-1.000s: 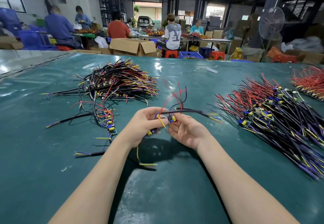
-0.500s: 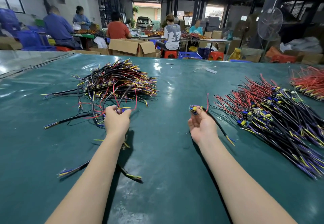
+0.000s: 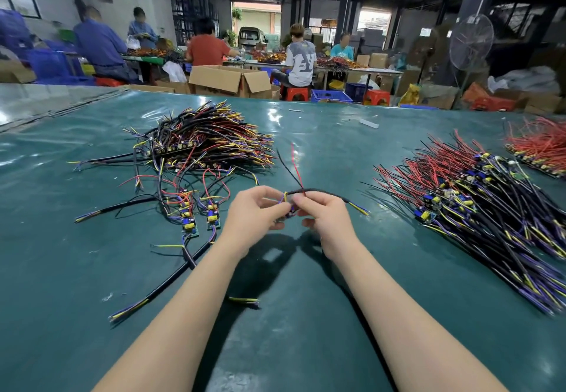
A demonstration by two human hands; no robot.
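Left hand (image 3: 254, 215) and right hand (image 3: 329, 223) both pinch the black cable (image 3: 324, 191) tight, lifted just over the table (image 3: 76, 269) — thin red and black leads up, probably straightening it for the neat pile (image 3: 477, 207) at right.

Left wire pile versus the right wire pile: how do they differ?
The left wire pile is heaped and tangled, with loose pieces straying; the right wire pile lies flat, its wires roughly parallel. The right wire pile shows many red wire ends; the left wire pile shows more yellow. Both hold black cables with small circuit boards.
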